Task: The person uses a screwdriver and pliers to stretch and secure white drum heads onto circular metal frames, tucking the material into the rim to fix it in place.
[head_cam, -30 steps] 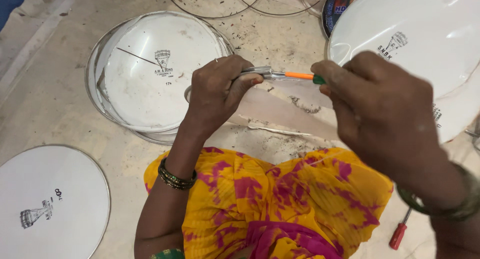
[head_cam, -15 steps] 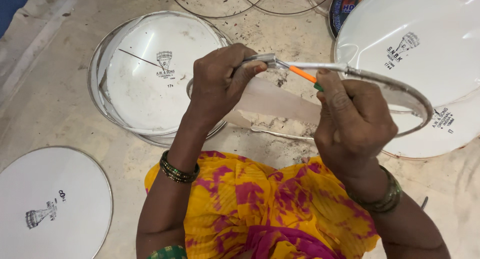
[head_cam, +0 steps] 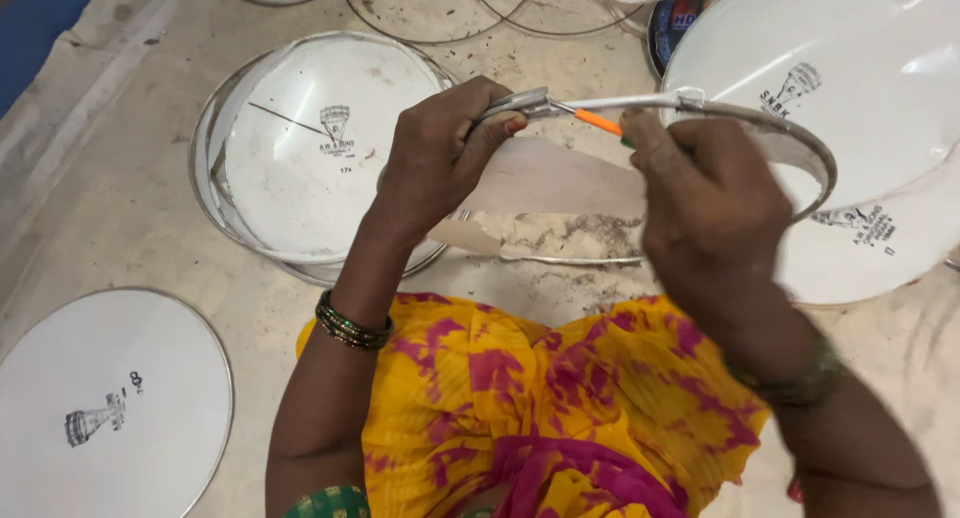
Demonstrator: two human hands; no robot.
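Head view: left hand point(head_cam: 435, 163) at frame centre, grip pinched on metal hoop point(head_cam: 770, 128) at its joint. Right hand point(head_cam: 715, 213) centre-right, blurred, grip closed round orange-shafted screwdriver point(head_cam: 598, 122), tip at joint. Hoop arcs right over white drumhead skin point(head_cam: 850, 88). Rimmed white drumhead point(head_cam: 300, 148) upper left on floor; another point(head_cam: 100, 398) lower left. Yellow-pink garment point(head_cam: 540, 398) below.

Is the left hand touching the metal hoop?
Touching. The head view shows the left hand with fingers wrapped over the near end of the metal hoop, thumb pressed on the rim, no gap visible. The right hand holds an orange-handled tool against it.
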